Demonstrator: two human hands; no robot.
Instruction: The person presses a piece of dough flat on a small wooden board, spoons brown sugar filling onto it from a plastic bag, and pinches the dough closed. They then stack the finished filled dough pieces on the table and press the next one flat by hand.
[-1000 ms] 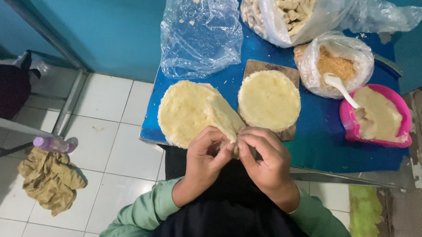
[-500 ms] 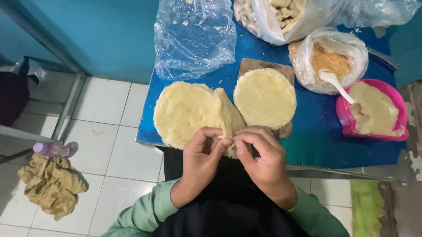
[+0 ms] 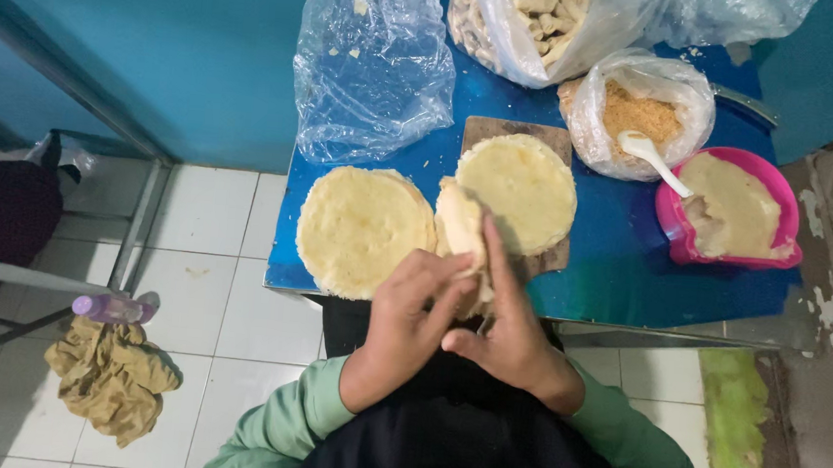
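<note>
My left hand (image 3: 409, 308) and my right hand (image 3: 503, 325) meet at the near edge of a small blue table (image 3: 622, 270). Between their fingers they hold one thin pale yellow wrapper sheet (image 3: 462, 223), lifted on edge. To the left lies a round stack of the same sheets (image 3: 362, 230). Just behind the hands a second round sheet (image 3: 519, 188) lies flat on a wooden board (image 3: 489, 128). Green sleeves cover both arms.
A pink bowl of pale paste (image 3: 735, 210) with a white spoon (image 3: 649, 155) stands at the right. Behind are a bag of brown crumbs (image 3: 644, 113), a bag of beige rolls (image 3: 543, 16) and an empty clear bag (image 3: 375, 62). A rag (image 3: 108, 373) and bottle (image 3: 114, 307) lie on the tiled floor.
The hands have moved from pinching the sheet's near edge to lifting it; my right fingers now stretch up along it. The camera view has shifted slightly.
</note>
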